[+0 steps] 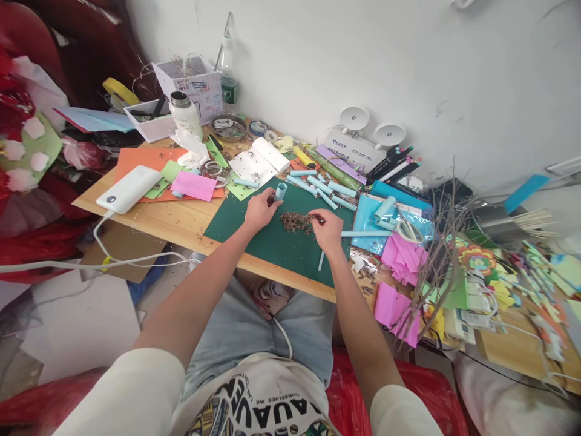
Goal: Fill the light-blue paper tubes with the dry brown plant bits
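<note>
My left hand [259,213] grips a short light blue paper tube [281,192], held upright with its open end facing up, over the green mat [254,239]. A small heap of dry brown bits [295,221] lies on the mat between my hands. At the right side of the heap is my right hand [327,229], its fingertips pinched together; whatever is between them is too small to make out. Several rolled light blue paper tubes [324,197] lie loose along the mat's far edge. A longer light blue tube [370,234] extends to the right of my right hand.
Pink crepe paper [403,260] and bare twigs [438,260] crowd the right side. A white power bank [129,189] with a cable sits on the left. A white bottle [185,115] stands behind it. A white router [354,148] leans near the wall.
</note>
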`<move>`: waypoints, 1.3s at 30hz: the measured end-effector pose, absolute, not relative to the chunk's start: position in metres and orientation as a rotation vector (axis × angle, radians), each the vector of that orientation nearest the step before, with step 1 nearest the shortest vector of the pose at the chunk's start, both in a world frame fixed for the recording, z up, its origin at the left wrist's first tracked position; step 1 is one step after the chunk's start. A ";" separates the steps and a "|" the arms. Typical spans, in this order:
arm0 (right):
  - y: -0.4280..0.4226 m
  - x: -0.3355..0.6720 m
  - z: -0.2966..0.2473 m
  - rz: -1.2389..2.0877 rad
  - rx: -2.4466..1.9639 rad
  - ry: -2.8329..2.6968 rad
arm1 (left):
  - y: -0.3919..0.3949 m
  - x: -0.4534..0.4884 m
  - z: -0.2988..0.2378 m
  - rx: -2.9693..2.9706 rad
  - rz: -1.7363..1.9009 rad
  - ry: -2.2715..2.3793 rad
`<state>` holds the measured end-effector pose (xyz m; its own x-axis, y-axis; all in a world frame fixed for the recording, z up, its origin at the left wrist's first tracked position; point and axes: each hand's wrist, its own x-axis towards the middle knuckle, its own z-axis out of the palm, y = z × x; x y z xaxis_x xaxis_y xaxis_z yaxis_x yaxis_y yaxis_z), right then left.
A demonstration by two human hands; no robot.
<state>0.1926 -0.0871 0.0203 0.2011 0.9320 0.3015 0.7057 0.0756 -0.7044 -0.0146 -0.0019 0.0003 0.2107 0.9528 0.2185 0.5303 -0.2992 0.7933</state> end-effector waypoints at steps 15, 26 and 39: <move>-0.090 0.198 0.019 0.370 -1.807 -1.793 | -0.004 -0.015 0.004 1.925 0.941 1.377; -0.087 0.187 0.016 0.303 -1.775 -1.715 | -0.005 -0.016 0.005 1.930 0.954 1.362; -0.084 0.191 0.025 0.509 -1.704 -1.462 | -0.004 -0.015 0.004 1.927 0.931 1.400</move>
<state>0.1908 -0.0840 0.0250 0.2461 0.9485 0.1995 0.6191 0.0045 -0.7853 -0.0152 -0.0038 0.0044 0.2070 0.9575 0.2010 0.5559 -0.2842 0.7812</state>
